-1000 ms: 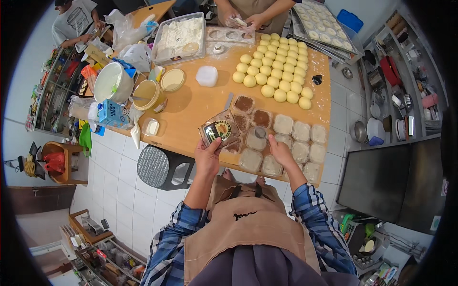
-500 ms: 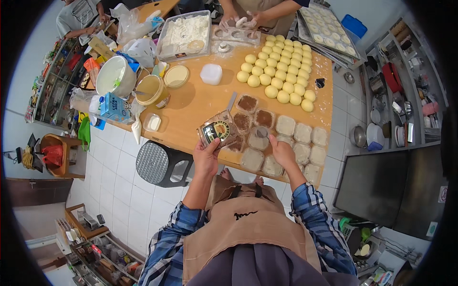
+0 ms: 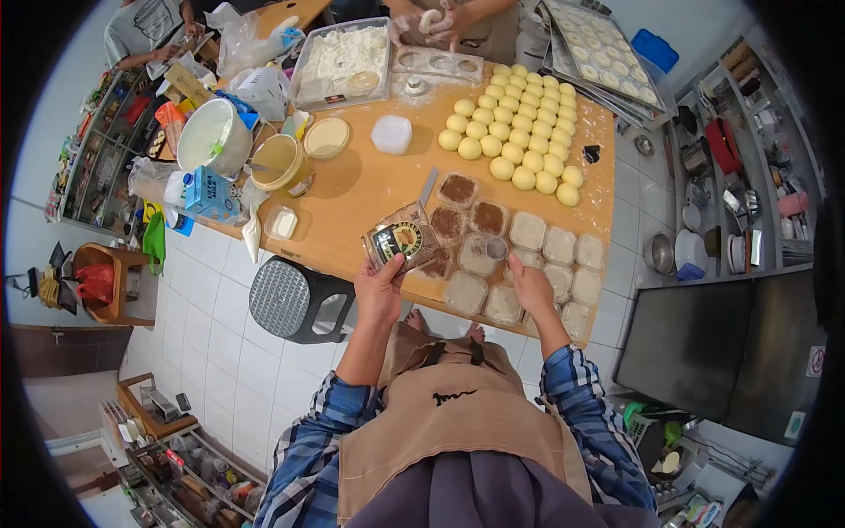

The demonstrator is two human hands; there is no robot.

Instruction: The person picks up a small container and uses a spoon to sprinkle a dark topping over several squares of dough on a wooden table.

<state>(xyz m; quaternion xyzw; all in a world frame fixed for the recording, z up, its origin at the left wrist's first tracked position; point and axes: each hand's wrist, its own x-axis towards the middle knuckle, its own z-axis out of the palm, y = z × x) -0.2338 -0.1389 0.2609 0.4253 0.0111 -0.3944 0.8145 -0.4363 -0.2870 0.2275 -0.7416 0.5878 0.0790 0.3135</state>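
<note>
My left hand (image 3: 379,289) grips a brown packet (image 3: 398,238) with a dark label by its lower edge, above the table's front edge. Pinched in my right hand (image 3: 532,287) is a small round sieve (image 3: 495,248), held over the tubs. Just left of it lies a square clear tub (image 3: 476,255) with a pale top and a light brown dusting. Several tubs behind and beside it carry brown powder, such as one brown-dusted tub (image 3: 488,217). To the right, more tubs have pale tops, among them a pale tub (image 3: 527,231).
Rows of yellow dough balls (image 3: 516,141) cover the table's right back. At the back, a person's hands (image 3: 437,24) hold a dough ring near a flour bin (image 3: 343,63). A milk carton (image 3: 209,194), a yellow bucket (image 3: 282,165) and a stool (image 3: 290,301) are on the left.
My right hand and the sieve have shifted slightly right, uncovering more of the tub. The left hand and packet barely moved. Across the table, the other person has lifted the dough ring.
</note>
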